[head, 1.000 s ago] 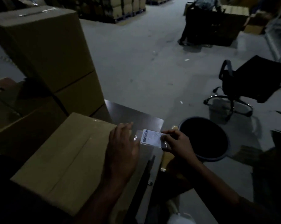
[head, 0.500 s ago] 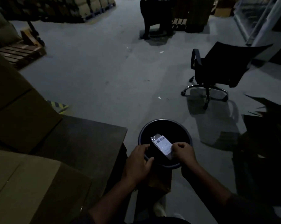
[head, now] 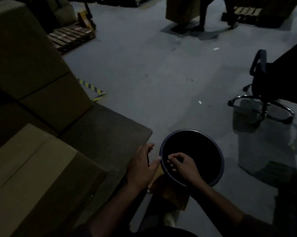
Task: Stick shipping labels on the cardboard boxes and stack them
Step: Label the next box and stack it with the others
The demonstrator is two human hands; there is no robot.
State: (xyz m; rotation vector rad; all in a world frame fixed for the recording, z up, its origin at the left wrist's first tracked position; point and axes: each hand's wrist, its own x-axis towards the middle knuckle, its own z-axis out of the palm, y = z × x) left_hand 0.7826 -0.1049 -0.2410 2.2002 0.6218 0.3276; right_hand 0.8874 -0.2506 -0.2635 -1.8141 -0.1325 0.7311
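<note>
Cardboard box (head: 41, 168) sitting on dark table (head: 110, 134), no readable print. Left hand (head: 141, 165) hovering at table's edge, fingers loosely curled. Right hand (head: 182, 165) hanging over black bin (head: 219, 154), fingertips bunched (contents too dark to tell).

table (head: 110, 134) | dark top | bears cardboard boxes (head: 33, 168)

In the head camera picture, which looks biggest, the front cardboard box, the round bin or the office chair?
1. Front cardboard box, clearly biggest, though it sits nearest the camera.
2. and 3. Round bin and office chair look about alike; the chair runs off the picture's edge, so no ranking.
</note>
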